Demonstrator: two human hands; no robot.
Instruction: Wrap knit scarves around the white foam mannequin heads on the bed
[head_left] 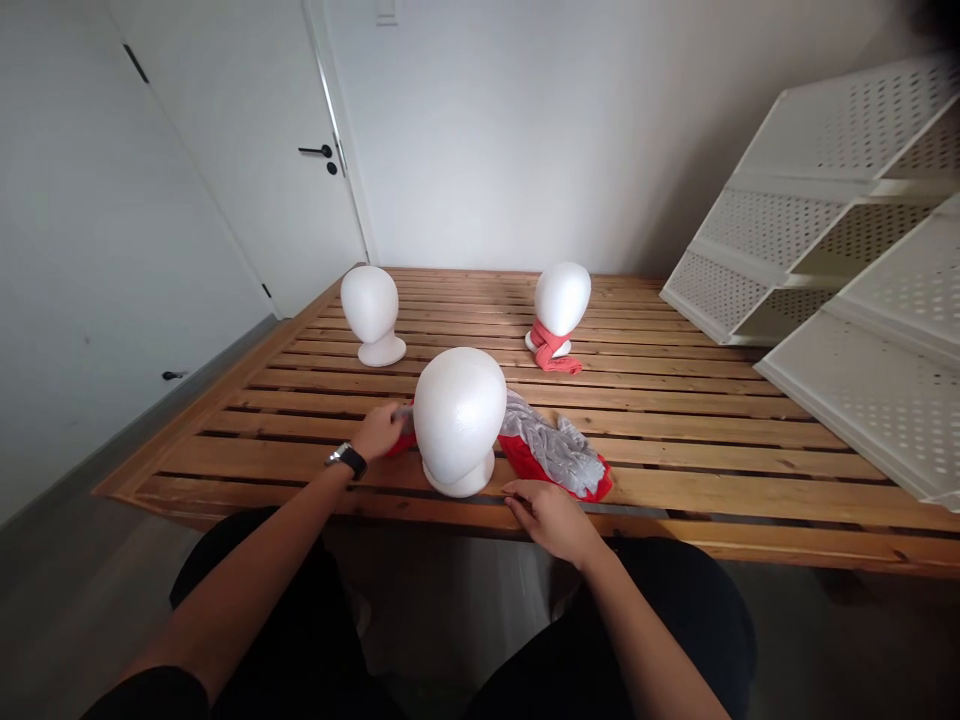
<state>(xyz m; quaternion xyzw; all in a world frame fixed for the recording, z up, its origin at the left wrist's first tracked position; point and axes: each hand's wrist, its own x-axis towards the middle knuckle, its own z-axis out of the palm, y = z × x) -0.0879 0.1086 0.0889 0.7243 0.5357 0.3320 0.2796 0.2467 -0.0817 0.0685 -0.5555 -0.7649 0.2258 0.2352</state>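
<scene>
A white foam mannequin head [459, 415] stands upright near the bench's front edge, between my two hands. Behind its neck lies a grey and red scarf [559, 455], spread out on the right side, with a short end showing on the left. My left hand [377, 432], with a watch on the wrist, is closed on that left end. To the right of the head's base, my right hand [551, 518] rests by the front slat, fingers loosely bent, slightly apart and holding nothing visible. The scarf's middle is hidden behind the head.
A bare foam head [370, 305] stands at the back left of the slatted wooden bench [300, 460]. Another foam head [562, 298] at the back right wears a coral scarf [551, 346]. White perforated racks [810, 240] lean at the right. A door [247, 130] is at the left.
</scene>
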